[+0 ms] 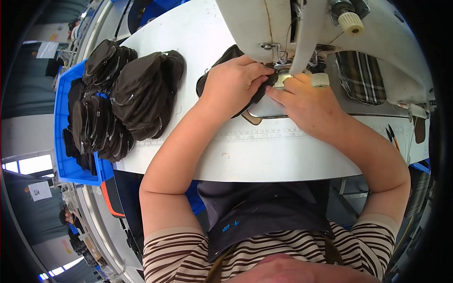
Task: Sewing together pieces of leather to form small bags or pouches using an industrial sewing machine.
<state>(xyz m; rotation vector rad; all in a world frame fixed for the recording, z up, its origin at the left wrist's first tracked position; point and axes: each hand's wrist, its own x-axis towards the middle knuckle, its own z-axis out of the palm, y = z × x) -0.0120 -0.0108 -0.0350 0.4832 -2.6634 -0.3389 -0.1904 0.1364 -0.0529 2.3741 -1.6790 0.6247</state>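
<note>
A dark zippered fabric pouch (257,96) lies under the needle area of a white sewing machine (278,28). My left hand (231,85) is closed over the pouch, thumb and fingers pinching its edge close to the presser foot (281,66). From the other side, my right hand (311,106) bends its fingers by the presser foot, with its thumb tip on the pouch's right edge. The pouch's zipper shows along its left side. Most of the pouch is hidden beneath my left hand, and the exact grip of my right fingertips is partly hidden.
Left on the white table (207,160) sits a stack of dark zippered pouches (146,94), beside a blue bin (78,174) filled with more. Plaid fabric (361,78) lies right of the needle. Pens (392,137) rest near the right edge. The machine head overhangs my hands.
</note>
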